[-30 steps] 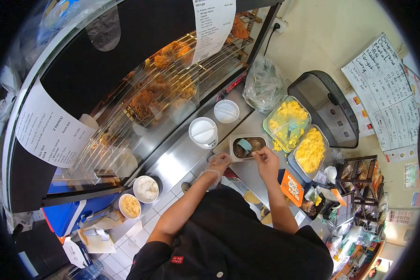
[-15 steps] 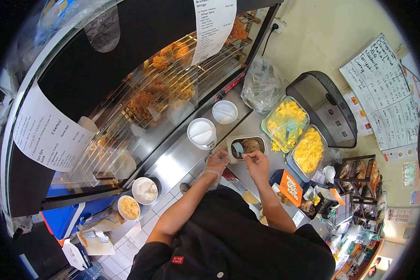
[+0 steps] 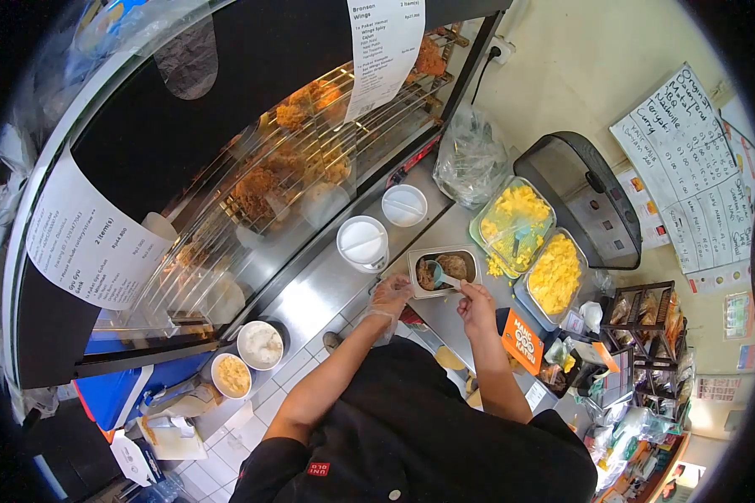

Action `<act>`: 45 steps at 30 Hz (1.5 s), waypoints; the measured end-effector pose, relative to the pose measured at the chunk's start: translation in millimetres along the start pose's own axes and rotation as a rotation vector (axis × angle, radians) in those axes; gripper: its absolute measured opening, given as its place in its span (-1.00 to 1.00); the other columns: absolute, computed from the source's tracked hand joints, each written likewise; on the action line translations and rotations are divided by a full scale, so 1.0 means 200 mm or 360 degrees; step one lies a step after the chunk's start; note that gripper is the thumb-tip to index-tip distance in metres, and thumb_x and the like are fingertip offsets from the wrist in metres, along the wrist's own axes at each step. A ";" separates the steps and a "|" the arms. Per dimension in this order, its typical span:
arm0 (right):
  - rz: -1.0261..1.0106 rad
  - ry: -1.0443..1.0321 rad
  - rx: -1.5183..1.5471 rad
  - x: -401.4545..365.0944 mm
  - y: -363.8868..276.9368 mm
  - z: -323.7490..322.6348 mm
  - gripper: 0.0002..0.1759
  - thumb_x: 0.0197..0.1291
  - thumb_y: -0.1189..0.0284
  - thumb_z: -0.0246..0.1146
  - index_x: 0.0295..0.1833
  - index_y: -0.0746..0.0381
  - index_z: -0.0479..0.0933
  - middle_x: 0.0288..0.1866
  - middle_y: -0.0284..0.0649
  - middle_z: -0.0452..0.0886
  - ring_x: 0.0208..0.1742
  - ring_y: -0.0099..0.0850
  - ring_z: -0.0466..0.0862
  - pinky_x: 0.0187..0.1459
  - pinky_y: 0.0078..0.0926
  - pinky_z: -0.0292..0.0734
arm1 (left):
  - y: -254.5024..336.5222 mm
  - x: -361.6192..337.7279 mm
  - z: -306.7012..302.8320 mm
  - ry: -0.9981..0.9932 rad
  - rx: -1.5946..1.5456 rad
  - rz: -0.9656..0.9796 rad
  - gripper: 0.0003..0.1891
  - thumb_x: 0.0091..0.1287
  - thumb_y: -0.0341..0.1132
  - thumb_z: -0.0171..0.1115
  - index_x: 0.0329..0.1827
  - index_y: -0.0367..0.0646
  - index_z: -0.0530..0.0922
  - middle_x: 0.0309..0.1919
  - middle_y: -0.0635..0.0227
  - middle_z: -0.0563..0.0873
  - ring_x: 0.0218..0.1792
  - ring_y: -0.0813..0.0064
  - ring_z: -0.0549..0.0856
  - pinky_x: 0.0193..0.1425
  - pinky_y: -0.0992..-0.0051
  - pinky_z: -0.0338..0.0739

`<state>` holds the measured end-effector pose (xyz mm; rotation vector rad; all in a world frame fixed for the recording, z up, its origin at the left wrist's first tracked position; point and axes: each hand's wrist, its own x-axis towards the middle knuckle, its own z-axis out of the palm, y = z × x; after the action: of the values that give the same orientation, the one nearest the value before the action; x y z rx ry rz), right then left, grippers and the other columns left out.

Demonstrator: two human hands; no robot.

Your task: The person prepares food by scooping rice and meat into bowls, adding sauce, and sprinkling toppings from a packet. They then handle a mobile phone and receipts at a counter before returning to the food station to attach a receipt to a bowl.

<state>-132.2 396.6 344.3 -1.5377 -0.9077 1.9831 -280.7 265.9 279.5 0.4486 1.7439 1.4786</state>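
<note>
A steel food container (image 3: 414, 287) with brown, shredded-looking food (image 3: 455, 266) in it stands on the counter in front of me. My left hand (image 3: 391, 295), in a clear plastic glove, grips its near left corner, fingers closed. Between the closed fingers of my right hand (image 3: 477, 309) is the handle of a small blue-grey scoop (image 3: 437, 273). The scoop's bowl rests in the brown food, partly sunk into it. No glove shows on the right hand.
Two tubs of yellow food (image 3: 554, 281) stand right of the container. White lidded cups (image 3: 363, 241) are to its left. Open bowls of rice (image 3: 260, 344) and yellowish shreds (image 3: 231, 375) sit lower left. A glass warmer with fried pieces (image 3: 260, 191) fills the upper left.
My right hand has moved right and slightly down, and the scoop has turned and shifted right within the container. My left hand stays at the container's corner.
</note>
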 end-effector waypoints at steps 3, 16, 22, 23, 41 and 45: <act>0.0013 0.0027 0.0072 0.01 0.03 -0.01 -0.78 0.16 0.38 0.40 -0.37 0.09 0.44 -0.50 -0.43 0.54 -0.65 -0.60 0.43 -0.55 -0.63 0.30 | 0.01 -0.01 0.00 0.0044 0.0094 -0.0014 -0.78 0.18 -0.31 0.32 -0.14 -0.16 0.60 -0.29 0.32 0.69 -0.24 0.50 0.65 -0.10 0.49 0.52; -0.0691 -0.0360 -0.0370 -0.05 0.05 0.01 -0.83 0.19 0.48 0.35 -0.34 0.16 0.46 -0.48 -0.41 0.56 -0.63 -0.66 0.41 -0.60 -0.66 0.25 | 0.07 -0.02 -0.01 -0.0044 0.0131 -0.0070 -0.70 0.14 -0.32 0.33 -0.07 -0.21 0.58 -0.22 0.26 0.70 -0.17 0.44 0.66 0.00 0.44 0.53; -0.0120 -0.0247 0.0011 0.05 0.06 -0.10 -0.82 0.21 0.42 0.35 -0.33 0.07 0.44 -0.41 -0.44 0.60 -0.62 -0.66 0.39 -0.54 -0.66 0.27 | 0.05 0.00 -0.03 -0.0133 0.0130 -0.0065 -0.72 0.13 -0.32 0.37 -0.12 -0.17 0.57 -0.28 0.30 0.70 -0.22 0.46 0.66 -0.06 0.44 0.54; -0.0061 -0.0209 0.0047 0.05 0.06 -0.10 -0.81 0.21 0.40 0.35 -0.33 0.05 0.44 -0.41 -0.45 0.59 -0.60 -0.67 0.39 -0.52 -0.67 0.27 | 0.02 0.01 -0.02 -0.0174 0.0116 -0.0090 -0.73 0.13 -0.31 0.37 -0.13 -0.16 0.57 -0.29 0.31 0.69 -0.22 0.47 0.66 -0.06 0.45 0.54; -0.0121 -0.0187 0.0348 -0.02 -0.15 -0.18 -0.86 0.23 0.39 0.33 -0.26 0.04 0.46 -0.38 -0.47 0.58 -0.59 -0.71 0.37 -0.57 -0.73 0.26 | -0.02 0.01 -0.01 -0.0156 0.0130 -0.0112 -0.71 0.19 -0.25 0.24 -0.14 -0.29 0.64 -0.31 0.27 0.72 -0.27 0.48 0.65 -0.12 0.46 0.53; 0.0077 -0.0119 0.0374 0.05 -0.05 -0.23 -0.90 0.24 0.40 0.32 -0.23 0.07 0.51 -0.35 -0.45 0.61 -0.61 -0.72 0.37 -0.60 -0.75 0.26 | 0.00 -0.02 -0.01 -0.0149 0.0125 -0.0084 -0.70 0.19 -0.24 0.25 -0.14 -0.29 0.64 -0.32 0.27 0.72 -0.26 0.47 0.66 -0.13 0.45 0.55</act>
<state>-91.4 420.2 339.3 -1.3738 -0.6440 2.1089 -280.4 261.7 281.0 0.5008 1.7310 1.3351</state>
